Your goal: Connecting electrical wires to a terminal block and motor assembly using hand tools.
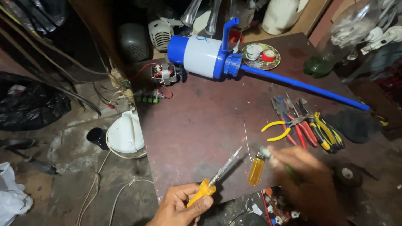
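Observation:
My left hand (181,206) grips the yellow handle of a soldering iron (217,176), its metal tip pointing up and right over the dark wooden table (197,121). My right hand (302,172) is blurred by motion at the table's near edge and pinches a small greenish thing I cannot identify. A yellow lighter (256,169) lies just left of my right hand, beside a thin bent wire (247,140).
A blue and white manual water pump (209,55) with a long blue tube (305,87) lies across the back. Several pliers and cutters (305,126) lie at right. A small motor (166,74), a plate of tape rolls (260,55), a black tape roll (346,173) and a green bottle (335,42) surround them.

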